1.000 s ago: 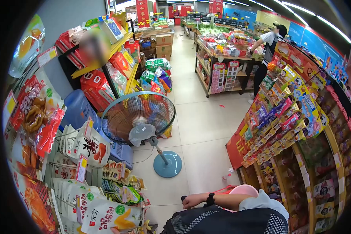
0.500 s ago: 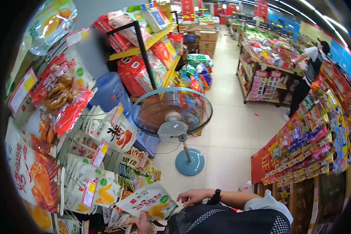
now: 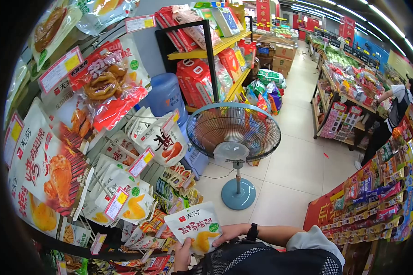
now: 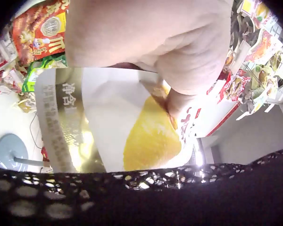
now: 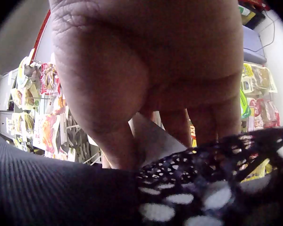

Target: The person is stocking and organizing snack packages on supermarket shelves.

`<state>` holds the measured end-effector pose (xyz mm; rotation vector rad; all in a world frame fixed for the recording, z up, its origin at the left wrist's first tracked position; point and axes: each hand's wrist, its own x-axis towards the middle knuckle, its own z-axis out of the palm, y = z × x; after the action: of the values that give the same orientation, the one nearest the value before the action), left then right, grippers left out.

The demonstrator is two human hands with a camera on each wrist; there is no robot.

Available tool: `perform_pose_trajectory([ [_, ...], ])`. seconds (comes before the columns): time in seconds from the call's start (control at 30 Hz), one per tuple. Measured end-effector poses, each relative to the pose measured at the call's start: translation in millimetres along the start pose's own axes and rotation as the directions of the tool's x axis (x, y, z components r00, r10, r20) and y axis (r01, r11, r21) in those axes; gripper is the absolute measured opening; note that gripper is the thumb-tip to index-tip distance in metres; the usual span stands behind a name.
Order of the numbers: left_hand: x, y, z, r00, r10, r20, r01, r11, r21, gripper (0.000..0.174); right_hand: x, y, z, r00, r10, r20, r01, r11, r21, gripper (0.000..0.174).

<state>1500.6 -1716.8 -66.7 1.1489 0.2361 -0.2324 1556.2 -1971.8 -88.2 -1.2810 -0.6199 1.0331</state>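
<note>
A white snack bag with red lettering and a yellow chicken wing printed on it is held in front of the body in the head view. My left hand grips its lower left edge, thumb lying on the printed front. At the opposite side, my right hand pinches the bag's right edge. Close up in the left wrist view, the bag shows its silvery side strip beneath the left hand. In the right wrist view, a white piece of the bag shows between the thumb and fingers of the right hand.
Hanging snack bags crowd the rack on the left, with price tags sticking out. A standing fan is ahead on the tiled floor. To the right rises a candy display; a person stands by a goods table behind it.
The left hand has brought the snack bag out from the rack toward the body. My right hand has moved to the bag and taken its edge. The head view has turned left.
</note>
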Motion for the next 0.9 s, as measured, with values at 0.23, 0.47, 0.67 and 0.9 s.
perform_pose_trajectory([
  [0.23,-7.0,-1.3,-9.8,0.998,0.003,0.059,-0.022,0.945,0.325,0.032,-8.7,-10.2,-3.6,0.998,0.023,-0.066,-0.036,0.978,-0.204,0.049],
  [0.47,-21.9,25.6,5.2,0.991,0.063,0.121,-0.110,0.896,0.430,0.040,4.1,-44.2,4.1,0.986,-0.015,-0.165,0.003,0.997,-0.071,0.051],
  [0.67,-57.3,81.9,5.7,0.971,0.237,0.030,-0.189,0.688,0.700,0.035,44.2,-81.8,17.3,0.969,-0.198,-0.150,0.195,0.980,-0.029,0.056],
  [0.9,-150.6,259.7,19.3,0.339,0.924,0.179,-0.285,-0.081,0.955,0.033,57.6,-235.6,30.6,0.713,-0.665,0.221,0.622,0.456,-0.636,0.043],
])
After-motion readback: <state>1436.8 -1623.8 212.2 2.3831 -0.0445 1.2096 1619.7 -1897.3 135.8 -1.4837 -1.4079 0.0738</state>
